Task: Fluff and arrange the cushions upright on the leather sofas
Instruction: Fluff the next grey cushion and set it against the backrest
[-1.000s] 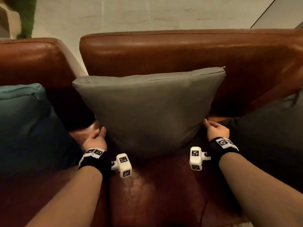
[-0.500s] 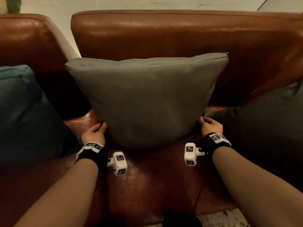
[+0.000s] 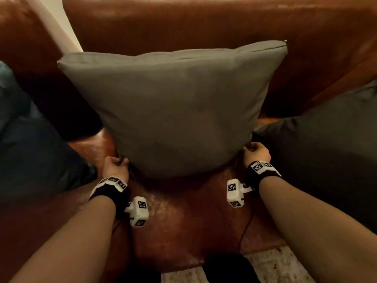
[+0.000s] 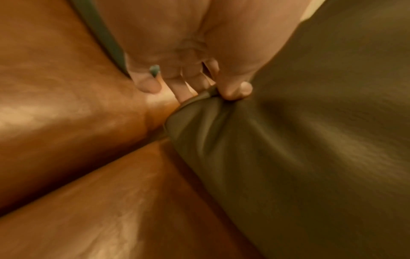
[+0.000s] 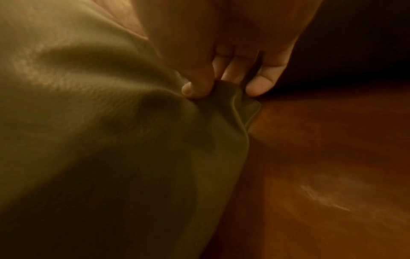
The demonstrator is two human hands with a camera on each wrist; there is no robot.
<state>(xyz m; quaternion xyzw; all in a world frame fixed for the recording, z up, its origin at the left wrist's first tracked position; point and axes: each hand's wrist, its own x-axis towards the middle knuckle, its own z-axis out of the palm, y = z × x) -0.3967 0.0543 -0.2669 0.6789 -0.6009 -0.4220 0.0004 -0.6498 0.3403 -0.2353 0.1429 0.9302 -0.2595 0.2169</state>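
A grey-green cushion (image 3: pixel 175 111) stands upright against the backrest of a brown leather sofa (image 3: pixel 204 23). My left hand (image 3: pixel 115 167) pinches its lower left corner (image 4: pixel 206 94) between thumb and fingers. At the other side my right hand (image 3: pixel 256 152) pinches the lower right corner (image 5: pixel 224 94) the same way. Both corners are bunched into folds in the wrist views, and the cushion's underside is hidden.
A dark teal cushion (image 3: pixel 30 139) lies on the neighbouring leather seat at the left. A dark grey cushion (image 3: pixel 326 150) leans at the right end of the sofa. Bare leather seat (image 3: pixel 183 211) lies in front of the cushion, and pale floor (image 3: pixel 275 266) shows below.
Both hands went from lying beside the cushion's base to pinching its lower corners. The head view has dropped closer to the cushion.
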